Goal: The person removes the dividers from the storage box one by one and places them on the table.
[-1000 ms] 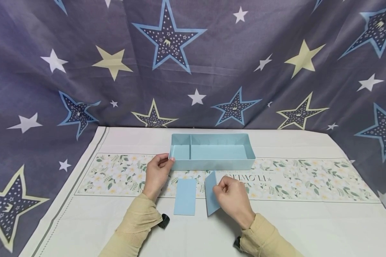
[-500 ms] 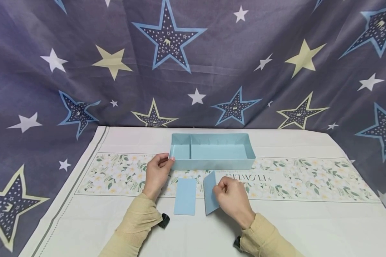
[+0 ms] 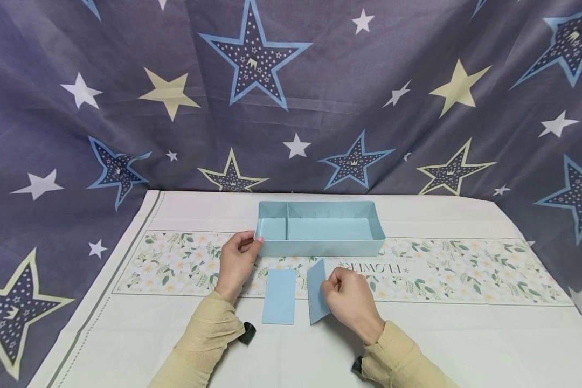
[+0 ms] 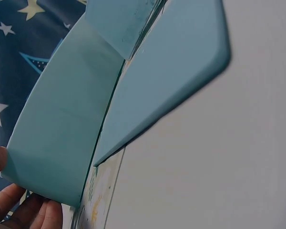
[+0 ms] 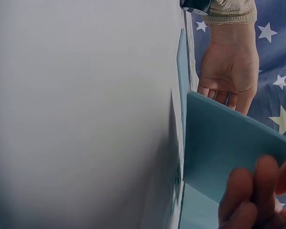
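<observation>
A long, open, light-blue rectangular box (image 3: 320,249) stands on the far part of the white cloth with a floral strip (image 3: 465,269); a thin blue crosswise divider (image 3: 288,222) sets off its small left compartment. The left hand (image 3: 236,264) grips the box's near left corner, thumb at the rim. Nearer, the right hand (image 3: 351,296), fingers curled, pinches the right edge of a flat, rectangular blue panel (image 3: 317,291), held up on edge; whether its lower edge touches the cloth is unclear. A matching blue panel (image 3: 278,296) lies flat just to its left.

The step in hand seems to be handling the raised panel while steadying the box. Moving it calls for a firm pinch and clearance over the box's near wall.
</observation>
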Demonstrator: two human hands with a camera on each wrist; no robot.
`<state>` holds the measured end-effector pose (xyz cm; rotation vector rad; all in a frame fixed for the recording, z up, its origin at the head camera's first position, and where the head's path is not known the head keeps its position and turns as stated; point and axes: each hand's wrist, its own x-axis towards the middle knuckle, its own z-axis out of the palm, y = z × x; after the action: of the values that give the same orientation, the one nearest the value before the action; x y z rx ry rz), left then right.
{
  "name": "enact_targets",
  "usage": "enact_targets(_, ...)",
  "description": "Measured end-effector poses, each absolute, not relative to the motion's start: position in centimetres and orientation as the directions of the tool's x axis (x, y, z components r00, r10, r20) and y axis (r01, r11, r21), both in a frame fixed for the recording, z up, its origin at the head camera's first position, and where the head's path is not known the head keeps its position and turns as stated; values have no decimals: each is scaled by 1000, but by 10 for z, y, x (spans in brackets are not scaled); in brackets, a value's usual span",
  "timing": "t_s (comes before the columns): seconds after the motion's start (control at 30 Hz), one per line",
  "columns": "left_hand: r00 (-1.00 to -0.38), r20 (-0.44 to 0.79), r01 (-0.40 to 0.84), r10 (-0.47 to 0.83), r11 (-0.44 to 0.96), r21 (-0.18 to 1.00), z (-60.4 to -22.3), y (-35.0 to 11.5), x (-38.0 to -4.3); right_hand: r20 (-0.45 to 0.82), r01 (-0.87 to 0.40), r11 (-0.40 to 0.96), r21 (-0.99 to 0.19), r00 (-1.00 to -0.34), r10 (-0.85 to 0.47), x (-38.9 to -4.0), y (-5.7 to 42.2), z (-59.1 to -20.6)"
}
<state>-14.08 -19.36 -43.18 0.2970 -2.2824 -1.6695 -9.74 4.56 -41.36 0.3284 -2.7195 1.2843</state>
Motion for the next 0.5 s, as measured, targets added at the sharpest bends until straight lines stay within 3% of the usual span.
enact_targets(0.5,-927,142,28,-346,315,949,-436,-194,-142,132,-222,701,-678,-975,-181,-100,50,-412)
